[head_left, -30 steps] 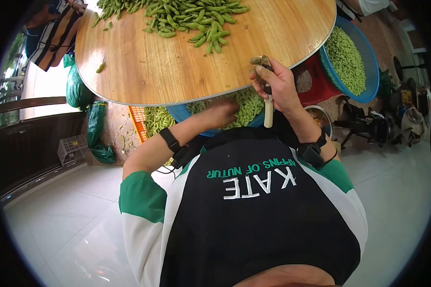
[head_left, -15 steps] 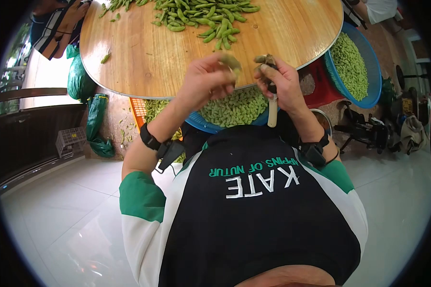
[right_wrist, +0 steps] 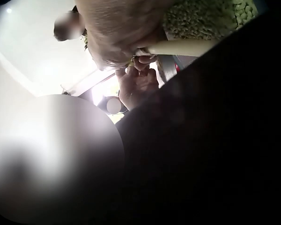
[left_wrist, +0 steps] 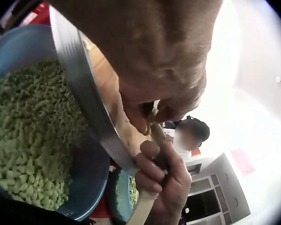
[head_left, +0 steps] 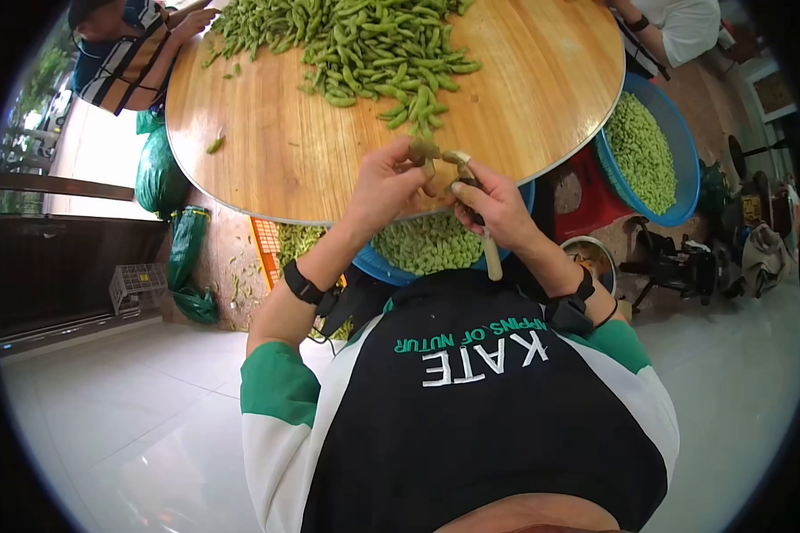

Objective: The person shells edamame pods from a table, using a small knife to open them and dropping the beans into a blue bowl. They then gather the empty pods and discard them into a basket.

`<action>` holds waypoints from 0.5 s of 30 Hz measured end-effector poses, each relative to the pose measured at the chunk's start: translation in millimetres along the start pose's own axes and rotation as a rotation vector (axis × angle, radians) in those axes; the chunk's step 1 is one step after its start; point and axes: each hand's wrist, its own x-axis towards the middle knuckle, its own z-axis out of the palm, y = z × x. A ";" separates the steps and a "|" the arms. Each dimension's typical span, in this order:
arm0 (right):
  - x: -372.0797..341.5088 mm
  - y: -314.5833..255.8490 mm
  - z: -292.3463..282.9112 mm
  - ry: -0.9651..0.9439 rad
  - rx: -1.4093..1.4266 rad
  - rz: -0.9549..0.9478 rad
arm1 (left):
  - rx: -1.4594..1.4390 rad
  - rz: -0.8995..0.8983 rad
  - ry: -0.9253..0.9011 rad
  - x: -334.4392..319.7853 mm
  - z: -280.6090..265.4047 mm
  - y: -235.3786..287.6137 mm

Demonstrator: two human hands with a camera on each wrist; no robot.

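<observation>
My left hand (head_left: 384, 188) and right hand (head_left: 498, 211) meet over the table's near edge, fingertips close together. The right hand grips a tool with a cream handle (head_left: 492, 256), which points down toward my body; its working end is hidden in the fingers. At the left fingertips is a small greenish pod (head_left: 425, 147), pinched between thumb and fingers. The left wrist view has the left hand (left_wrist: 164, 84) above the right hand (left_wrist: 164, 180), with a pale brownish piece (left_wrist: 157, 132) between them. Below the hands sits a blue basin (head_left: 375, 266) of shelled green beans (head_left: 428, 244).
A heap of green pods (head_left: 378, 53) covers the far part of the round wooden table (head_left: 267, 169). Another blue basin (head_left: 695, 182) of beans stands at right, beside a red stool (head_left: 587, 197). An orange crate (head_left: 265, 251) is at left. Other people sit across the table.
My left hand rose from the basin of beans to the table edge, then came in beside the right hand. The right hand keeps the cream-handled tool and has shifted slightly left.
</observation>
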 end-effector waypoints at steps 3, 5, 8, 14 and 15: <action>2.1 2.5 2.4 -0.045 0.030 0.016 | -0.038 0.039 0.022 -2.6 3.6 6.0; 3.9 5.7 1.8 -0.073 0.061 -0.010 | -0.063 0.029 0.014 -3.7 2.3 6.1; 4.5 2.4 6.5 -0.095 0.111 -0.014 | -0.112 0.022 0.005 -4.7 0.2 0.2; 4.5 2.9 10.6 -0.094 0.165 -0.030 | -0.198 0.012 0.090 -6.7 6.8 -8.8; 4.6 4.0 10.7 -0.090 0.161 -0.043 | -0.218 0.007 0.103 -6.8 8.0 -8.8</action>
